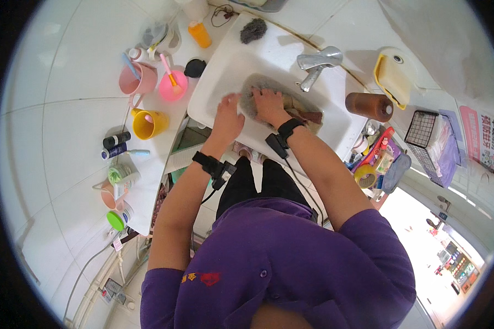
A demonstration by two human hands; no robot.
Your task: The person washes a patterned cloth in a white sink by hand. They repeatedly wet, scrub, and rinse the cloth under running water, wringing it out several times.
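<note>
A white ceramic sink (214,82) lies before me with greyish water (249,98) at its bottom. My left hand (229,117) is over the sink's left side, at the edge of the water, its fingers slightly bent and nothing seen in them. My right hand (268,105) reaches into the water, fingers spread and pointing away from me; whether it grips anything below cannot be told. Just right of it lies a wet brown and tan cloth (310,116), partly in the water. A chrome faucet (319,63) stands behind the cloth. A dark grey scouring pad (253,31) rests on the sink's back left corner.
Left of the sink, a counter (158,160) holds a pink mug (138,80), a pink bowl with a brush (173,87), a yellow mug (150,124) and several bottles. A brown bottle (368,107) is at the sink's right rim, near a wire basket (426,129) on the wall.
</note>
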